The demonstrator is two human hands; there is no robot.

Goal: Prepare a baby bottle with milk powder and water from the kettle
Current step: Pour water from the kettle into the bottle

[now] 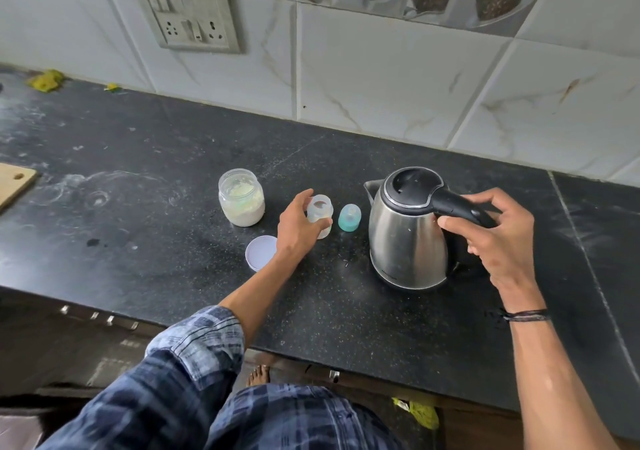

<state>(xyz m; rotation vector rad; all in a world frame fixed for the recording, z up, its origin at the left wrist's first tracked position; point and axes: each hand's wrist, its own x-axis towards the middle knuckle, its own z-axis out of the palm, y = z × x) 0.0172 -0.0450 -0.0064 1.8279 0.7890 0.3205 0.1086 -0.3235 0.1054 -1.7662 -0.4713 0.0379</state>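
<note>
Head view gives me one black stone counter (173, 159) with six loose things I can count on it. I see one baby bottle (320, 215), uncapped and upright near the middle; my left hand (298, 228) wraps its side, thumb in front and fingers curled round the back, so the grip is closed on the bottle. Just right of it stands one teal bottle cap (349, 217), apart from the bottle. To the left sits one open glass jar (241, 197), about half full of pale milk powder, and its one white lid (261, 252) lies flat in front of it, partly under my left wrist. One steel kettle (408, 235) stands to the right with its black lid down and spout pointing left. My right hand (498, 238) curls round the kettle's black handle (457, 205), fingers wrapping it from the far side; the kettle looks to be resting on the counter. One wooden board (15, 183) pokes in at the left edge. On the tiled wall (381, 79) I count one switch plate (190, 13) with two sockets.
</note>
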